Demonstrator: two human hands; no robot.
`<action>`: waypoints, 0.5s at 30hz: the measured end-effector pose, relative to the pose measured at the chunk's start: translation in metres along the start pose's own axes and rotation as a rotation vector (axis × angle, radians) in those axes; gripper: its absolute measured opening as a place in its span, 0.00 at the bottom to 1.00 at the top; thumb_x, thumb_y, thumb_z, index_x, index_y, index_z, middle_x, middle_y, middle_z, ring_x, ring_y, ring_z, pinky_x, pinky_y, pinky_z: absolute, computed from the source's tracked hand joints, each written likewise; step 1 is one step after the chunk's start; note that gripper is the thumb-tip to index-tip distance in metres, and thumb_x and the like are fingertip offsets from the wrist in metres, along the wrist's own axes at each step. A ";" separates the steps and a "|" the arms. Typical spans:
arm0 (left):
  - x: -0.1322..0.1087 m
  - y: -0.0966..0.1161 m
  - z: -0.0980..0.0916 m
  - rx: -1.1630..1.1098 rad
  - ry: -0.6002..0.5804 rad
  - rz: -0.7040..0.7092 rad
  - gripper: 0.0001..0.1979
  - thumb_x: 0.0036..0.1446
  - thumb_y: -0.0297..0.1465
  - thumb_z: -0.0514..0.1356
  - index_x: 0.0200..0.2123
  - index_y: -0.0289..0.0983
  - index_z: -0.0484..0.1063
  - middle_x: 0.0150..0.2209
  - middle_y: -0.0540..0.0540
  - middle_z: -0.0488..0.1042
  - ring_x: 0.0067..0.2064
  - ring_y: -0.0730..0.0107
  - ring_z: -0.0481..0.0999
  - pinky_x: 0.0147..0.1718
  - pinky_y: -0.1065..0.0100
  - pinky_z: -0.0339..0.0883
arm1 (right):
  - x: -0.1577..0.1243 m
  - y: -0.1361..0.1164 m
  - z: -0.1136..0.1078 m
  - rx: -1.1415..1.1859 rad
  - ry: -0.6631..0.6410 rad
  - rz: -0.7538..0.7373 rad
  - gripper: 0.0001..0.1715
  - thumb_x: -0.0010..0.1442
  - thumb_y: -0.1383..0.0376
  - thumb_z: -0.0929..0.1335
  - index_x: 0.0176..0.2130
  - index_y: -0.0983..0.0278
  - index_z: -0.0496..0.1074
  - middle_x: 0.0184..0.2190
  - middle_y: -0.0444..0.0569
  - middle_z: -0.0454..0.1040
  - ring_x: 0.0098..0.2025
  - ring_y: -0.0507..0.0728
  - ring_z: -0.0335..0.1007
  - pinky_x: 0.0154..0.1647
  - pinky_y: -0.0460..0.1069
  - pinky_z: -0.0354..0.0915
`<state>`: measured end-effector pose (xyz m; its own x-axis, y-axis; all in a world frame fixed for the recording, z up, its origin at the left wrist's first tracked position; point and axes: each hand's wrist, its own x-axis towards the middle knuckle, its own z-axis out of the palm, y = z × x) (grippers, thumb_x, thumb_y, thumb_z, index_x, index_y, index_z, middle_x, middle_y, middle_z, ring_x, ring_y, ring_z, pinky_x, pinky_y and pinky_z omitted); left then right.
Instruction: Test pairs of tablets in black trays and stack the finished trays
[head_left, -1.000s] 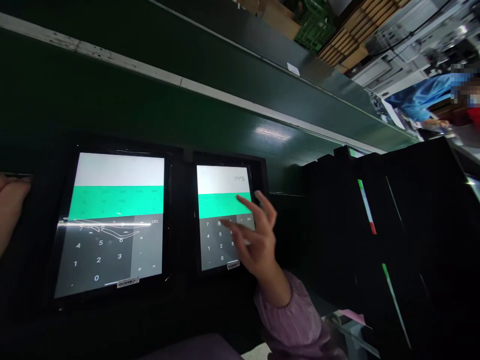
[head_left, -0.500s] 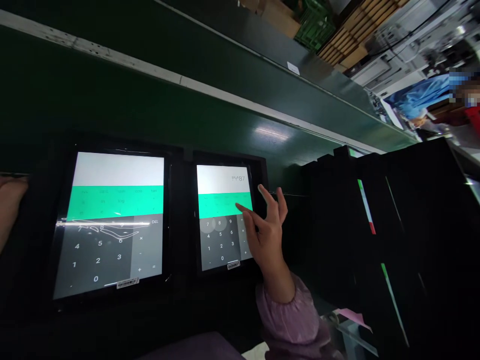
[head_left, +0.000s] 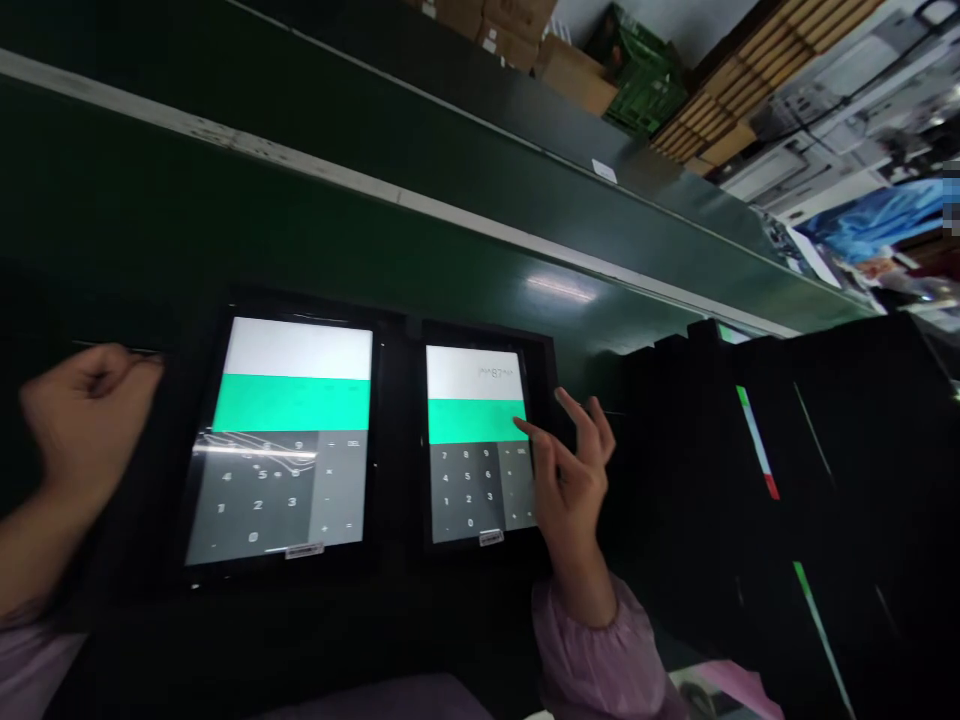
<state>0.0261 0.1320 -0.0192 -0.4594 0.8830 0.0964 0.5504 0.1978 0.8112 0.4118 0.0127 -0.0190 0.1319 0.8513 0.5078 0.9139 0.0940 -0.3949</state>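
My right hand (head_left: 574, 490) is open, its index finger pointing onto the green band of the right tablet (head_left: 469, 488). The other fingers are spread or bent above that tablet's right edge. A calculator with a short line of characters at the top shows on its screen. To its left is a larger-looking left tablet (head_left: 259, 505), also showing a calculator, with its top field blank. White reflections cross its number keys. Farther left, my left hand (head_left: 90, 430) is closed in a fist beside a thin dark edge; whatever its fingers hold, if anything, is hidden.
Black stacked trays (head_left: 675, 470) stand to the right. Beyond the tablets runs a dark green bench with a pale rail (head_left: 450, 210). Cardboard boxes (head_left: 574, 75) and a green crate (head_left: 649, 85) are at the back. Something pink (head_left: 739, 685) lies at the lower right.
The view has shifted, bringing more of my left hand and wrist in. My right index finger has moved right across the green band. The characters on the right tablet's display have changed.
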 end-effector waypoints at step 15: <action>0.034 -0.013 0.010 -0.339 -0.325 0.182 0.23 0.49 0.33 0.60 0.19 0.41 0.44 0.20 0.56 0.46 0.24 0.76 0.50 0.27 0.67 0.47 | 0.005 -0.153 0.058 0.077 -0.339 -0.085 0.17 0.72 0.66 0.62 0.49 0.60 0.80 0.62 0.55 0.67 0.71 0.69 0.50 0.63 0.71 0.66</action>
<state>0.0105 0.1634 -0.0324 -0.1063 0.9880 0.1124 0.3191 -0.0732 0.9449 0.2504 0.0320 -0.0003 -0.0901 0.9604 0.2637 0.8828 0.1996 -0.4253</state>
